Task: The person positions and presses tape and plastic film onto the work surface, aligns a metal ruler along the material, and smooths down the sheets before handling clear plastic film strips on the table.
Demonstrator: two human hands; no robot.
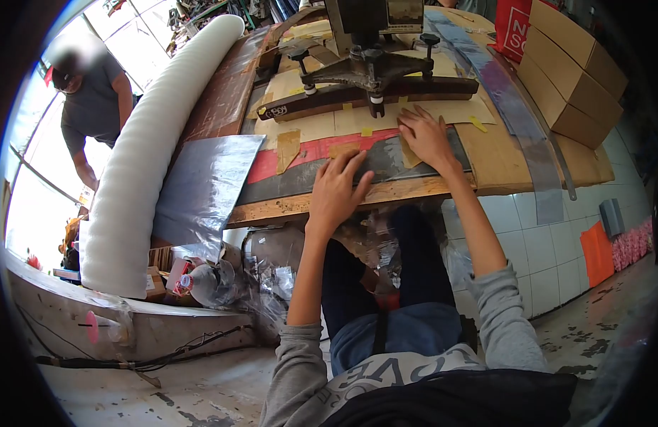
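Note:
My left hand [336, 186] lies palm down with fingers apart on the dark mat [300, 177] near the table's front edge. Farther in and to the right, my right hand [425, 139] rests with outstretched fingers close to the machine's lower bar. That machine [372, 67] has a dark metal frame with screw knobs above a long bar [308, 105]. Under the bar lies a pale board [315, 127] with yellow tape pieces, and a red strip [311, 151] runs along its near side. Neither hand shows anything held.
A thick roll of white foam [155, 156] lies along the left, beside clear plastic sheets [201, 178]. Cardboard boxes [571, 82] and a red bag [512, 28] stand at the right, near a long metal ruler [549, 135]. Another person [94, 99] bends over at the far left.

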